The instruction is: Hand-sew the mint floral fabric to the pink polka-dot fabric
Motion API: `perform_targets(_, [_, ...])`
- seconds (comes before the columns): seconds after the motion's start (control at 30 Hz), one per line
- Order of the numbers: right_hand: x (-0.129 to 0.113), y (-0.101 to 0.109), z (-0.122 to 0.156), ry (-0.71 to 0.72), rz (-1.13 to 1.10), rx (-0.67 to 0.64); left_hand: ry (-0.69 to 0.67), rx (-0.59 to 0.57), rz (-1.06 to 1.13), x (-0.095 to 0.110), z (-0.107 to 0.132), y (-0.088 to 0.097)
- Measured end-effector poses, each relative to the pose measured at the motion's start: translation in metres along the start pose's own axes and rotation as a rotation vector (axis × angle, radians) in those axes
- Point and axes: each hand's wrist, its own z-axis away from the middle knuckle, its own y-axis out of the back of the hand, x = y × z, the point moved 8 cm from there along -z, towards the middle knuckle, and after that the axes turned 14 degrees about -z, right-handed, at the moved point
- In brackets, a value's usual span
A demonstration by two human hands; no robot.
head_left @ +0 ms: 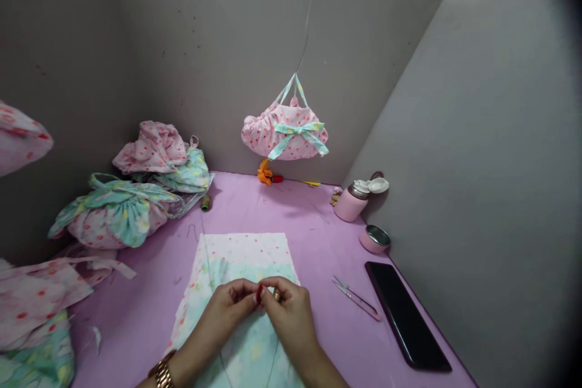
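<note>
My left hand [230, 306] and my right hand [291, 309] meet over a flat piece of floral fabric [240, 254] on the purple table [150, 309]. Both pinch at a small red object [259, 294] held between the fingertips; what it is I cannot make out. A thin thread [207, 254] runs across the fabric toward the hands. A gold watch band [161, 373] sits on my left wrist.
Thread snips [357, 298] and a black phone [404, 315] lie to the right. A pink flask [351, 200] and its cup [375, 238] stand by the right wall. Finished fabric bags [118, 212] pile at the left; one bag [284, 130] hangs at the back.
</note>
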Motion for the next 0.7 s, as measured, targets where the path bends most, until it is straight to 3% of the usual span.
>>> perform_targets(0.23, [0.005,-0.001,0.000,-0.016,-0.048,-0.008,0.029,-0.015,-0.018,0.000,-0.001,-0.003])
perform_targets(0.5, [0.013,-0.002,-0.003,-0.113,-0.287,-0.013,0.054,-0.053,-0.001,-0.001,0.000,-0.007])
perform_targets(0.57, [0.010,-0.002,-0.004,-0.050,-0.292,-0.009,0.084,-0.071,0.025,-0.003,0.000,-0.008])
perform_targets(0.7, [-0.010,0.000,0.000,0.211,-0.168,-0.029,0.104,-0.115,0.046,-0.006,0.000,-0.011])
